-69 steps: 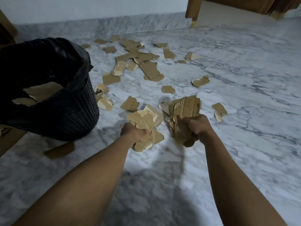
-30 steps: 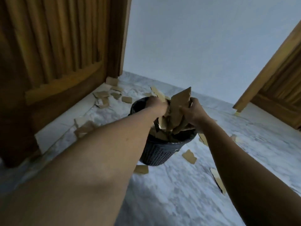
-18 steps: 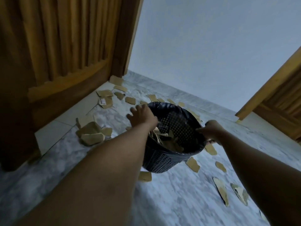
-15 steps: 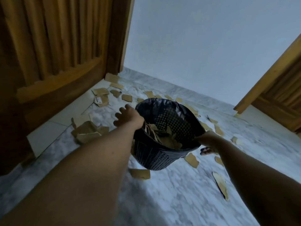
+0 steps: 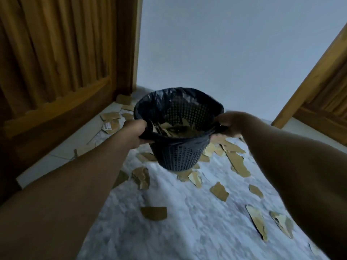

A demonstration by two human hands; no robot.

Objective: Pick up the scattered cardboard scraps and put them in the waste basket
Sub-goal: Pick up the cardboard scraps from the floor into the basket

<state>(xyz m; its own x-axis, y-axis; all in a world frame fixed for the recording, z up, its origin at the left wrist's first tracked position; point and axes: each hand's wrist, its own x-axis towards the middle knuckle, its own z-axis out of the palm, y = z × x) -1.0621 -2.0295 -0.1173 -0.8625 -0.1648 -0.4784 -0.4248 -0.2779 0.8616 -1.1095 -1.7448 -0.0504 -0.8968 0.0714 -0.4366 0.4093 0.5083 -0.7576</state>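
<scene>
At the far left stands one wooden slatted door. On the floor at its foot lies a cluster of cardboard scraps, and one of them carries a small white sticker with a reddish mark; its print is too small to read. No other writing shows anywhere.

The left hand grips the near-left rim of the waste basket, fingers curled over the edge and the black liner. There is one basket, dark mesh plastic, held between the two hands in the middle of the view and tilted so its mouth faces the camera. Whether its base touches the floor I cannot tell. Inside lies a heap of scraps, overlapped too much to count.

The right hand grips the rim on the right side, bunching the liner there.

On the marble floor around and below the basket lie at least fifteen loose pieces. Most are single, such as one in the foreground left of centre. Several long ones lie just right of the basket. Behind is a plain pale wall, and at the far right one more wooden frame.
</scene>
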